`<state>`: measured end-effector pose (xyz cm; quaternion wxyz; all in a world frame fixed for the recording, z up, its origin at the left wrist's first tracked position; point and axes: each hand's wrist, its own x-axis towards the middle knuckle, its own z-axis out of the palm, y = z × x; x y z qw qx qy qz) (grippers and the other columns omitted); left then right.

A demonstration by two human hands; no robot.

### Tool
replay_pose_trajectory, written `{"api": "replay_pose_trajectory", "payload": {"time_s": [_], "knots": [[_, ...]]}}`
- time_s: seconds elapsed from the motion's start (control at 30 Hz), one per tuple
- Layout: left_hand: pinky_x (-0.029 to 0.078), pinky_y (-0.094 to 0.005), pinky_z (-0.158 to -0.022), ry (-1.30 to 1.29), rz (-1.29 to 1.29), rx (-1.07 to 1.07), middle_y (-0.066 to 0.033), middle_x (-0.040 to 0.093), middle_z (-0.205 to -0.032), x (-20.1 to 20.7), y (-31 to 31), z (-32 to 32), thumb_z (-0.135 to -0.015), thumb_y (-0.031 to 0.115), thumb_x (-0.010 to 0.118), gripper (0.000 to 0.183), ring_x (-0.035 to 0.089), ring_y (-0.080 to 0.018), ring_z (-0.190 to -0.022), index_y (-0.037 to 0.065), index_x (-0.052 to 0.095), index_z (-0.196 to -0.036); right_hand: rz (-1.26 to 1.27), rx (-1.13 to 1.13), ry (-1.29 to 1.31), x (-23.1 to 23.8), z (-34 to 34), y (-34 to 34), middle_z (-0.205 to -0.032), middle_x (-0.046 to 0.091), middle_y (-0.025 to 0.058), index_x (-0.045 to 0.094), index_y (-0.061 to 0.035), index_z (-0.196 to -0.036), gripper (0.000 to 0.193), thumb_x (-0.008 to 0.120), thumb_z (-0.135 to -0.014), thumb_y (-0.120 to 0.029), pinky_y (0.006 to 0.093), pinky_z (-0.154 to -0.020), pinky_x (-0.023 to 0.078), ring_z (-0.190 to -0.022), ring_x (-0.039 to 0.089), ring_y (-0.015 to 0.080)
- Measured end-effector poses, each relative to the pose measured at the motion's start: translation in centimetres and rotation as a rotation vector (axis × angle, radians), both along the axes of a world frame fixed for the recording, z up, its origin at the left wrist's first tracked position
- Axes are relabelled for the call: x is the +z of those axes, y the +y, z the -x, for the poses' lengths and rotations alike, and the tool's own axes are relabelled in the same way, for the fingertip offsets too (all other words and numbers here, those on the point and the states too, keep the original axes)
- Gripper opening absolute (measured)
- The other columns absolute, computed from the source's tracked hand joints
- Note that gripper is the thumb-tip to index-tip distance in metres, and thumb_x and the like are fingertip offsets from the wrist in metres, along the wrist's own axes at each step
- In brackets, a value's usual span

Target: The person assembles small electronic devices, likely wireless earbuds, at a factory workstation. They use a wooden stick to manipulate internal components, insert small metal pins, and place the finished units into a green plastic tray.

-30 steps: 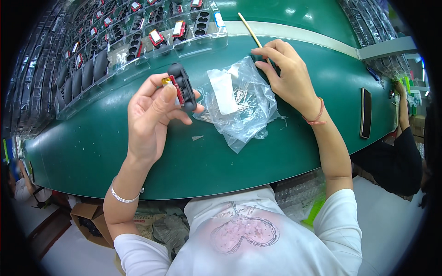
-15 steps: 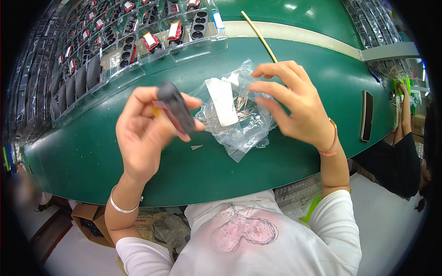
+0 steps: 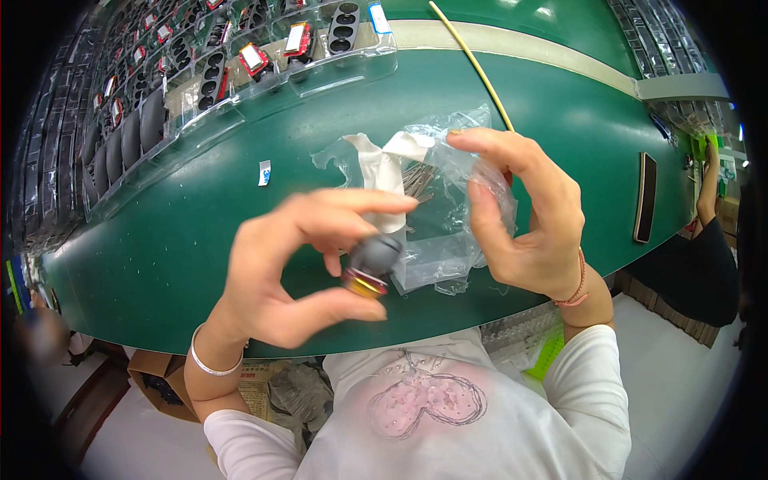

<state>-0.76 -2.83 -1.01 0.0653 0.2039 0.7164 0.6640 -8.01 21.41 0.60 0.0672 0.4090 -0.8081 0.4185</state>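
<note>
Work table: long, green top (image 3: 608,160), near edge bowed by lens
Table strip: pale band (image 3: 552,58) across far part of top
Grey bar: curved piece (image 3: 684,86), right side, over table edge
Tray stacks: clear-dark plastic, tall pile far left (image 3: 40,120), another upper right (image 3: 672,48)
Floor: pale, smooth (image 3: 680,384), both sides
Under table, left: open cardboard box (image 3: 150,370)
Right floor: brown slatted piece (image 3: 672,308)
Light: bright, white glints on far tabletop

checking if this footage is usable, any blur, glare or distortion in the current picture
Head view: blur softens the left hand and the black part it holds; head view: glare spots mark the far side of the green tabletop; head view: fisheye bends its near edge.
</note>
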Motion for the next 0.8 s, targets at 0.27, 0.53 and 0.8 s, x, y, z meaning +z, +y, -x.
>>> {"api": "replay_pose_trajectory", "payload": {"time_s": [0.27, 0.53, 0.8], "knots": [[0.047, -0.0252, -0.06, 0.248, 0.344, -0.016, -0.0167, 0.065, -0.113, 0.5, 1.0, 0.1, -0.07, 0.02, 0.081, 0.042, 0.064, -0.0197, -0.079, 0.006, 0.054, -0.098, 0.109, 0.016, -0.045, -0.5, -0.5, -0.5, -0.098, 0.064, 0.0123, 0.056, 0.0059, -0.112, 0.041, 0.058, -0.072, 0.014, 0.0213, -0.06, 0.044, -0.067, 0.054, 0.0112], [0.049, -0.0319, -0.068, 0.315, 0.577, 0.05, -0.0148, 0.064, -0.092, 1.2, -0.6, 0.0, -0.071, 0.011, 0.079, 0.041, 0.061, -0.0262, -0.079, 0.001, 0.054, -0.102, -0.243, -0.006, 0.076, -1.2, 0.4, 0.1, -0.068, 0.039, 0.0072, 0.068, -0.0083, -0.085, 0.031, 0.061, -0.062, 0.011, 0.0294, -0.048, 0.037, -0.055, 0.046, 0.0197], [0.047, -0.0319, -0.075, 0.231, 0.392, 0.166, -0.0161, 0.061, -0.096, 0.2, -0.2, -0.2, -0.077, 0.013, 0.076, 0.044, 0.058, -0.023, -0.084, 0.0, 0.047, -0.108, -0.327, -0.102, 0.054, -0.7, -0.3, -0.8, -0.077, 0.048, 0.0066, 0.069, -0.0087, -0.09, 0.03, 0.071, -0.061, 0.0, 0.0319, -0.06, 0.042, -0.072, 0.05, 0.0213]]}}
